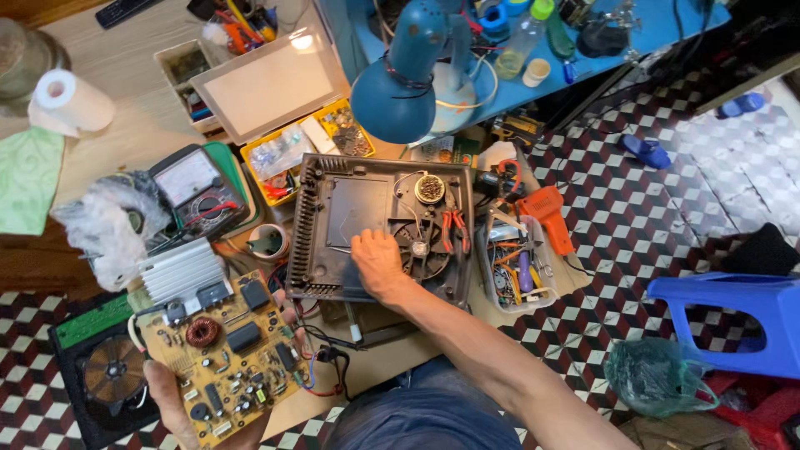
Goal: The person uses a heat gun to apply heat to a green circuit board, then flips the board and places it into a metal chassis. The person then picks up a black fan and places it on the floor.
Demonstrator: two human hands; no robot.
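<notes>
My left hand (171,398) grips the lower edge of a tan circuit board (225,354) with a copper coil, black relays and a finned aluminium heat sink (182,271) at its top. My right hand (377,262) rests palm down inside an opened dark plastic appliance casing (333,208), fingers bent beside its black cooling fan (421,248). Red-handled pliers (454,229) lie in the casing to the right of the fan. Wires trail from the board toward the casing.
An analog multimeter (196,187) and a yellow parts tray (287,158) lie left of the casing. A clear tool tub (515,271) and orange soldering gun (550,217) sit right. A blue lamp (400,83) hangs above. A round coil (112,371) lies on the tiled floor; a blue stool (733,321) stands at right.
</notes>
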